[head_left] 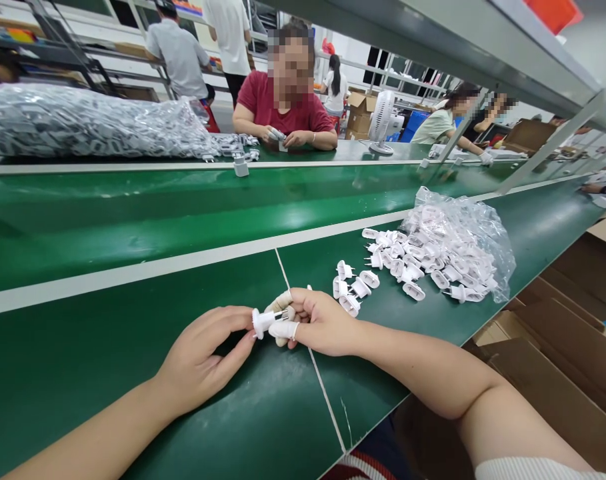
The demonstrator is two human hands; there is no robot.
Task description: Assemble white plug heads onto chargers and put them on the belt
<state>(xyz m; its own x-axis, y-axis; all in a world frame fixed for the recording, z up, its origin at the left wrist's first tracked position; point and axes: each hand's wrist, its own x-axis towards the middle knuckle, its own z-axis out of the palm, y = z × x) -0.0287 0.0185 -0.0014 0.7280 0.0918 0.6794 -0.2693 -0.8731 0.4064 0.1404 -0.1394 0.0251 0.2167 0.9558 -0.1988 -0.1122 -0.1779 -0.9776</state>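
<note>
A white plug adapter (263, 323) with two metal pins is held between my hands above the green bench. My left hand (210, 353) pinches its wide flanged end between thumb and fingertips. Pale finger cots cover the thumb and some fingers of my right hand (313, 323), which closes around the pin end. The pins point right, toward that palm. Just beyond my right hand lie several loose white adapters (360, 287). A larger heap of them (433, 260) spills from a clear plastic bag (487, 220) farther right.
A raised pale strip (183, 259) separates my bench (107, 373) from the green channel (183, 207) beyond. Across it, a person in a red shirt (283, 107) handles small parts beside a big bag of adapters (93, 123). Cardboard boxes (557, 353) stand below the bench's right edge.
</note>
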